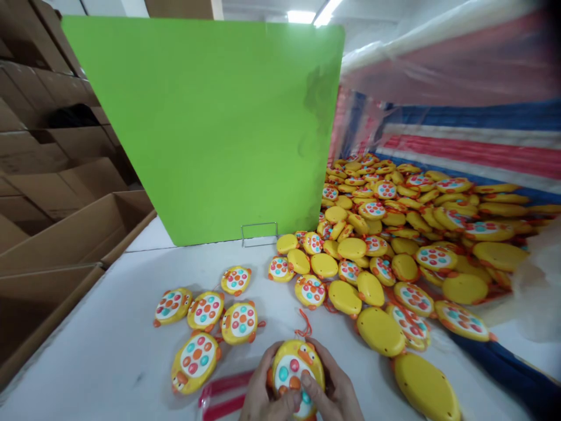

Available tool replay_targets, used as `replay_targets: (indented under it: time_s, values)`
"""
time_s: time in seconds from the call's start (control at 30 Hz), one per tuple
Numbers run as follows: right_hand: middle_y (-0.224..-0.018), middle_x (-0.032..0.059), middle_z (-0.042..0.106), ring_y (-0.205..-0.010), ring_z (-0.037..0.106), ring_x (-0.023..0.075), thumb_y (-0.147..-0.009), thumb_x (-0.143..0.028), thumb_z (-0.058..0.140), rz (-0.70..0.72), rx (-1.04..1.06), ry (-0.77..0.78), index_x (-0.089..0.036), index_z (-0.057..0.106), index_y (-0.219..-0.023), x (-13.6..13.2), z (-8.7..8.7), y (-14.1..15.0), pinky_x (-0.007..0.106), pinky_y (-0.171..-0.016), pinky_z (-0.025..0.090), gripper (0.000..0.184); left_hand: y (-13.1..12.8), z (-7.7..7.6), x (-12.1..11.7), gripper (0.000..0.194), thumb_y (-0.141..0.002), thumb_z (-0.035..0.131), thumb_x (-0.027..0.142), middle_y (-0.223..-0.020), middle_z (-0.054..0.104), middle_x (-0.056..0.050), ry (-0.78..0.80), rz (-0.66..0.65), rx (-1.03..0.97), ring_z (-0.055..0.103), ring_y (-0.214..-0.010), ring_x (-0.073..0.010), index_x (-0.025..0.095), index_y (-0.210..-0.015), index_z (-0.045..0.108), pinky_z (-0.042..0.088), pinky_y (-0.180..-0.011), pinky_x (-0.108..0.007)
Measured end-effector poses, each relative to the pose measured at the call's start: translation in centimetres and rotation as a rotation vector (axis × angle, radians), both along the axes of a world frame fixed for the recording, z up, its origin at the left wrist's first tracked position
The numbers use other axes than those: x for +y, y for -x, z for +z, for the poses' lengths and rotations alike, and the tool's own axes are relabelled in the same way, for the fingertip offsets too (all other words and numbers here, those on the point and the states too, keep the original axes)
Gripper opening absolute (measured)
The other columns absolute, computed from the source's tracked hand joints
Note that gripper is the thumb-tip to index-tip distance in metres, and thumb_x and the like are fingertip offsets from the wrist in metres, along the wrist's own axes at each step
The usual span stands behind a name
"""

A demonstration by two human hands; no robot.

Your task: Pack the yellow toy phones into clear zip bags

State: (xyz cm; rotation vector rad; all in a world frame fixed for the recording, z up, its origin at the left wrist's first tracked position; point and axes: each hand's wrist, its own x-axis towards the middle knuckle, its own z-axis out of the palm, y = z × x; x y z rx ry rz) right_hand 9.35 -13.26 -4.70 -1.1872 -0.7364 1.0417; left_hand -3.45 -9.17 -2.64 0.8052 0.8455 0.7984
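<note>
Both of my hands grip one yellow duck-shaped toy (293,367) with coloured buttons, low in the middle of the head view. My left hand (262,393) wraps its left side and my right hand (333,390) wraps its right side, thumbs pressing on the button face. An orange cord (303,325) trails from the toy's top. To the left, several matching toys (205,327) lie face up on the white table (109,362). A big heap of the same toys (407,245) spills from the right.
A green board (205,128) stands upright on a wire stand (259,234) behind the table. Open cardboard boxes (56,234) line the left. Clear plastic bag (539,280) and striped sacking (473,140) lie at right. A red-striped strip (223,393) lies under my hands.
</note>
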Motion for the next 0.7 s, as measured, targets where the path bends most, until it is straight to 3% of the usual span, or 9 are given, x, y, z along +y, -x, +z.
replay_targets:
  time_s: [0.13,0.23,0.33,0.4,0.47,0.53,0.6,0.7]
  values:
    - [-0.105,0.0103,0.069,-0.089,0.067,0.0239,-0.070,-0.046,0.068,0.008,0.065,-0.045,-0.022,0.055,-0.115,-0.2,-1.5,0.9,0.031,-0.077,0.055,0.053,0.1,-0.5,0.0,0.075,-0.050,0.085,0.035,-0.110,0.067,-0.014,0.035,0.038,-0.009,0.060,-0.101,-0.0333,0.015,-0.115,0.053,0.049,-0.085,-0.037]
    - [-0.108,0.0111,0.068,-0.091,0.067,0.0236,-0.076,-0.048,0.062,0.004,-0.037,-0.036,-0.021,0.054,-0.117,-0.3,-1.9,0.2,0.030,-0.076,0.056,0.050,0.2,-0.7,0.1,0.078,-0.045,0.087,0.031,-0.102,0.070,-0.013,0.109,0.139,0.030,0.064,-0.094,-0.0316,0.014,-0.113,0.054,0.052,-0.078,-0.033]
    - [-0.108,0.0126,0.067,-0.093,0.066,0.0232,-0.085,-0.045,0.050,-0.005,-0.466,0.051,-0.019,0.055,-0.116,0.4,-1.8,-1.9,0.030,-0.073,0.056,0.041,0.9,-0.1,1.3,0.069,-0.053,0.084,0.021,-0.094,0.072,-0.009,0.245,0.274,-0.021,0.067,-0.090,-0.0295,0.016,-0.115,0.052,0.055,-0.075,-0.033]
    - [-0.112,0.0149,0.064,-0.098,0.063,0.0245,-0.087,-0.039,0.046,-0.051,-0.814,0.091,-0.016,0.054,-0.117,1.5,-1.8,-3.6,0.033,-0.076,0.056,0.039,1.7,0.5,2.6,0.049,-0.069,0.072,0.014,-0.091,0.073,-0.007,0.283,0.414,-0.082,0.068,-0.089,-0.0251,0.018,-0.114,0.052,0.056,-0.074,-0.031]
    - [-0.122,0.0183,0.056,-0.111,0.055,0.0282,-0.087,-0.033,0.044,-0.105,-1.014,0.072,-0.012,0.051,-0.120,3.1,-2.0,-5.1,0.042,-0.088,0.050,0.040,2.5,1.1,3.9,0.027,-0.083,0.055,0.010,-0.092,0.073,-0.009,0.267,0.514,-0.132,0.069,-0.088,-0.0230,0.015,-0.109,0.054,0.056,-0.073,-0.030]
    - [-0.131,0.0195,0.047,-0.123,0.042,0.0304,-0.085,-0.026,0.041,-0.121,-1.075,0.047,-0.010,0.048,-0.123,5.1,-2.2,-5.9,0.049,-0.099,0.039,0.041,3.1,1.4,4.6,0.016,-0.088,0.045,0.010,-0.093,0.072,-0.016,0.298,0.517,-0.162,0.069,-0.088,-0.0247,0.011,-0.098,0.057,0.057,-0.071,-0.031]
    - [-0.136,0.0183,0.040,-0.130,0.033,0.0302,-0.082,-0.018,0.040,-0.112,-1.134,0.039,-0.011,0.045,-0.126,7.2,-2.1,-6.4,0.050,-0.103,0.033,0.044,3.2,1.4,4.6,0.017,-0.089,0.044,0.010,-0.091,0.072,-0.019,0.381,0.475,-0.188,0.070,-0.085,-0.0262,0.007,-0.087,0.060,0.058,-0.067,-0.030]
    - [-0.138,0.0193,0.038,-0.131,0.028,0.0344,-0.072,-0.009,0.049,-0.076,-1.200,0.066,-0.009,0.045,-0.127,10.2,-1.5,-6.8,0.050,-0.104,0.030,0.055,2.8,0.8,3.9,0.016,-0.087,0.047,0.008,-0.082,0.073,-0.016,0.495,0.414,-0.176,0.072,-0.073,-0.0226,0.004,-0.085,0.063,0.057,-0.061,-0.028]
